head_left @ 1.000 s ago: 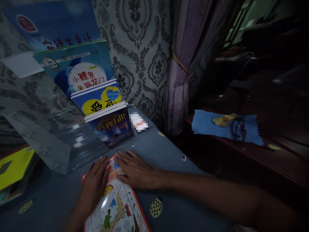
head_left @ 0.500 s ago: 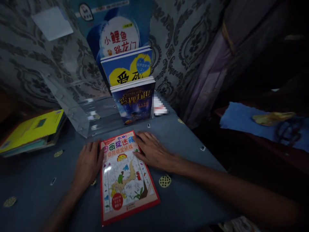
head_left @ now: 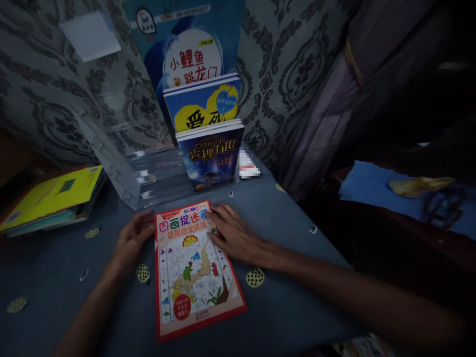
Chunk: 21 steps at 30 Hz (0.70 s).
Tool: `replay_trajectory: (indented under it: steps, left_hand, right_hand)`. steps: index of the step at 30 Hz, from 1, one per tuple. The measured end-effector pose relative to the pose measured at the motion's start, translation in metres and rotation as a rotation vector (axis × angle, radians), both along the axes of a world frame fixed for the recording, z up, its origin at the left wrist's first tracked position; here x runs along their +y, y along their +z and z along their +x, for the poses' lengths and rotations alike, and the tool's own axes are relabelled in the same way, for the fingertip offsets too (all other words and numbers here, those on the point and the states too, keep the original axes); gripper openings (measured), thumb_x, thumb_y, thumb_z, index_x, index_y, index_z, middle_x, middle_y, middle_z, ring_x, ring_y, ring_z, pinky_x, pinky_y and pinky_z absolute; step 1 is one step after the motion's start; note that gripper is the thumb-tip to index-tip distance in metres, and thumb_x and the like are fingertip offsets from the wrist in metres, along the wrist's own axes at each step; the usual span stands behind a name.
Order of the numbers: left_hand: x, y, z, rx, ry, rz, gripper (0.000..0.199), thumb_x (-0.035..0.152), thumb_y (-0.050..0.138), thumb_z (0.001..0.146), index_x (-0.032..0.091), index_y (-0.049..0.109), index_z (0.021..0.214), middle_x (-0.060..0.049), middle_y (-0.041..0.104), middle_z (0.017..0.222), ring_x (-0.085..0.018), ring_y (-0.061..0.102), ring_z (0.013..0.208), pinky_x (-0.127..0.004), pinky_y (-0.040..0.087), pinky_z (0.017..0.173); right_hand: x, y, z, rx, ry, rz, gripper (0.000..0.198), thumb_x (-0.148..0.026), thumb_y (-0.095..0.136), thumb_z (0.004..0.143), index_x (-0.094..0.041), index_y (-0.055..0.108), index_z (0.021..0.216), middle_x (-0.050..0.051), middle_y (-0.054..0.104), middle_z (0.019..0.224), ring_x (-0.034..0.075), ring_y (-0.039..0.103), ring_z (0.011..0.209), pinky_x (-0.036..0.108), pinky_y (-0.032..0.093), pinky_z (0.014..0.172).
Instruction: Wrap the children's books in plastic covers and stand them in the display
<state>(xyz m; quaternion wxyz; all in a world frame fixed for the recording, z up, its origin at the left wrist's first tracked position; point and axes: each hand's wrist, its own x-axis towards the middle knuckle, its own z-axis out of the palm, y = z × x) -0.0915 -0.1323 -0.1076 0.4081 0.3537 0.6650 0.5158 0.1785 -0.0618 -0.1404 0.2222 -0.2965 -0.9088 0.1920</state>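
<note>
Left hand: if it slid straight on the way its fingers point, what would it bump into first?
Most likely the left edge of the red-bordered book, near its top corner. The left hand looks right beside it; whether they touch is unclear.

My feed is dim and bluish, sinking almost to black at the right. Small white glints catch on the clear plastic stand (head_left: pixel 121 171). The red-bordered hidden-picture book (head_left: pixel 197 267) reads fairly sharply, but the blue cloth (head_left: pixel 366 186) looks smeared. Coarse pixels mask a white item (head_left: pixel 249 167); I can't be sure where the light originates.
</note>
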Motion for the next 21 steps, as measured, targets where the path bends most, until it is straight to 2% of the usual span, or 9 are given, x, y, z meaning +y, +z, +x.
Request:
replay_trajectory:
  steps: [4,7,9,11,13,15,17,21]
  left_hand:
    - [0.005,-0.004,0.006,0.069,-0.064,-0.025,0.073,0.054,0.089,0.053,0.016,0.065,0.110,-0.008,0.075,0.095,-0.028,0.073,0.091,-0.039,0.060,0.079]
    - [0.009,-0.010,0.002,0.167,-0.103,-0.027,0.073,0.059,0.081,0.061,0.015,0.062,0.116,-0.008,0.074,0.094,-0.028,0.072,0.084,-0.040,0.059,0.073]
    - [0.010,-0.014,-0.002,0.359,-0.129,0.022,0.062,0.060,0.071,0.072,0.016,0.063,0.115,-0.009,0.072,0.094,-0.028,0.070,0.085,-0.042,0.059,0.075]
    - [0.011,-0.016,-0.004,0.670,-0.175,0.113,0.049,0.056,0.059,0.083,0.017,0.066,0.112,-0.011,0.071,0.099,-0.030,0.068,0.092,-0.048,0.057,0.084]
    - [0.012,-0.017,0.000,0.972,-0.228,0.202,0.040,0.049,0.050,0.091,0.019,0.068,0.111,-0.014,0.069,0.112,-0.033,0.064,0.106,-0.055,0.052,0.095]
    - [0.012,-0.018,0.008,1.127,-0.304,0.265,0.035,0.042,0.044,0.097,0.019,0.067,0.111,-0.016,0.065,0.124,-0.035,0.060,0.117,-0.058,0.047,0.102]
    - [0.013,-0.018,0.021,1.146,-0.392,0.324,0.031,0.035,0.042,0.100,0.020,0.065,0.114,-0.014,0.064,0.130,-0.032,0.059,0.122,-0.055,0.047,0.105]
    - [0.021,-0.017,0.047,1.053,-0.569,0.443,0.028,0.024,0.038,0.103,0.022,0.059,0.121,-0.011,0.064,0.131,-0.025,0.058,0.126,-0.048,0.048,0.109]
  right_hand:
    - [0.000,0.003,0.000,0.049,0.015,-0.036,0.039,-0.023,0.051,0.096,-0.016,0.055,0.134,0.015,0.060,0.123,0.029,0.051,0.113,0.050,0.050,0.099]
    - [0.002,0.006,0.001,0.062,-0.002,-0.068,0.035,-0.022,0.049,0.098,-0.014,0.057,0.131,0.014,0.063,0.116,0.028,0.054,0.107,0.049,0.050,0.097]
    - [0.004,0.006,0.001,0.047,-0.015,-0.085,0.031,-0.021,0.049,0.098,-0.013,0.059,0.126,0.014,0.064,0.113,0.027,0.055,0.105,0.049,0.049,0.098]
    - [0.004,0.005,0.001,0.027,-0.019,-0.079,0.029,-0.022,0.049,0.098,-0.013,0.060,0.124,0.014,0.064,0.115,0.027,0.056,0.106,0.048,0.049,0.099]
    - [0.004,0.002,0.001,0.012,-0.022,-0.050,0.029,-0.022,0.050,0.098,-0.013,0.061,0.123,0.015,0.063,0.121,0.028,0.055,0.110,0.049,0.049,0.100]
    - [0.004,-0.001,0.001,0.002,-0.027,-0.017,0.031,-0.022,0.049,0.098,-0.013,0.061,0.125,0.016,0.061,0.129,0.029,0.053,0.116,0.051,0.048,0.102]
    - [0.004,-0.002,0.000,0.000,-0.026,-0.008,0.033,-0.023,0.048,0.099,-0.013,0.061,0.127,0.016,0.060,0.134,0.029,0.052,0.120,0.053,0.047,0.104]
    - [0.011,-0.002,-0.001,0.026,0.011,-0.018,0.039,-0.023,0.046,0.100,-0.014,0.057,0.136,0.017,0.058,0.142,0.030,0.050,0.129,0.054,0.045,0.109]
